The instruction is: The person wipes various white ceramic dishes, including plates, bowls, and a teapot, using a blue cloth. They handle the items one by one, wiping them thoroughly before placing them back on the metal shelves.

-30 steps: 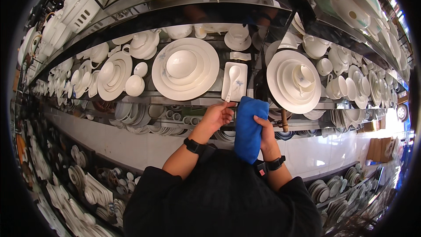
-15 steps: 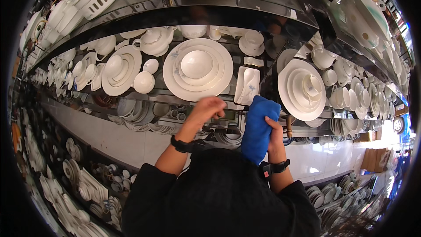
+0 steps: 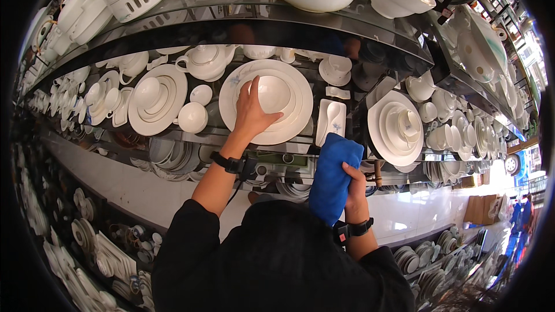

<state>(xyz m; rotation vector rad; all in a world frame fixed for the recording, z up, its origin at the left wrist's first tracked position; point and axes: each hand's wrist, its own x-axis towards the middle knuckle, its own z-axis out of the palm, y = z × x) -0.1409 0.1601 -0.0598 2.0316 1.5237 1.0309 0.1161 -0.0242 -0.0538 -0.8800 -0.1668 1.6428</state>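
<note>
A glossy, round-bellied white teapot (image 3: 203, 62) leads us off; then our left hand (image 3: 250, 117), grip spread wide over a smooth round bowl (image 3: 276, 93) on stacked flat plates (image 3: 292, 117). Contact? We can't tell! Next, a slim spoon (image 3: 334, 117) on its rectangular dish (image 3: 322, 124), and our right hand (image 3: 354, 186) clasps a soft, plump blue cloth bundle (image 3: 332, 176). Shiny dark shelf (image 3: 215, 119) beneath the crockery, pale floor (image 3: 165, 193) below!
</note>
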